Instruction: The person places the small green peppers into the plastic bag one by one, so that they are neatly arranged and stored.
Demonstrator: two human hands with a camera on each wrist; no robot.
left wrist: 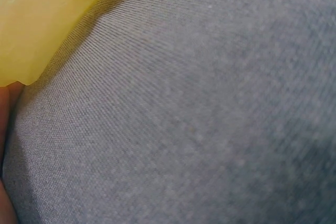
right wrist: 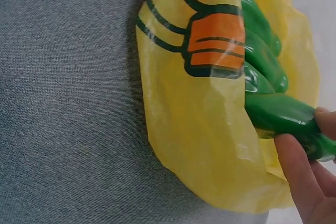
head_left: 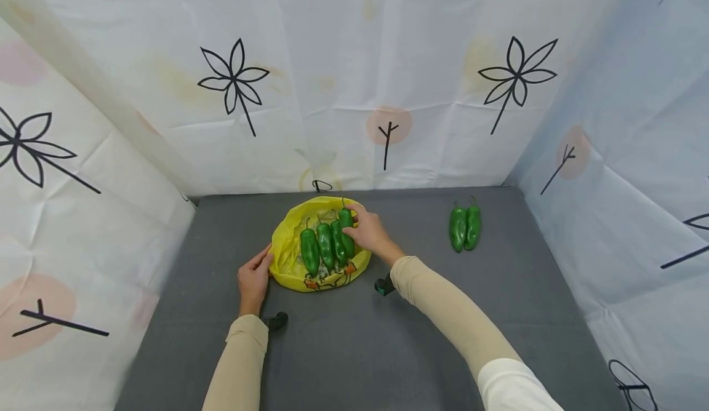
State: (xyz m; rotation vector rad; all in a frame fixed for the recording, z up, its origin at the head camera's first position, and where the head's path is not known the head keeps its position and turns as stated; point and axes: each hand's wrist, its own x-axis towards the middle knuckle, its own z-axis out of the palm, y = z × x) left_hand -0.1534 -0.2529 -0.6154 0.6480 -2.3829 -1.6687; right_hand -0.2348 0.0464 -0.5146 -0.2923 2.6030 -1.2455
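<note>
A yellow plastic bag (head_left: 284, 257) with a printed picture on its front lies with its mouth spread, and several green peppers (head_left: 309, 252) rest side by side inside. My right hand (head_left: 370, 232) pinches the rightmost green pepper (head_left: 346, 219) near its stem end, over the bag's right part. In the right wrist view the thumb and fingers grip that pepper (right wrist: 283, 113) beside the others. On the opposite side my left hand (head_left: 255, 280) holds the bag's left edge. The left wrist view shows only a corner of the bag (left wrist: 47, 19) and bits of fingers.
Two more green peppers (head_left: 465, 227) lie close together at the right back of the grey table (head_left: 343, 349). White cloth walls (head_left: 310, 91) with flower and tree prints stand along the back and both sides.
</note>
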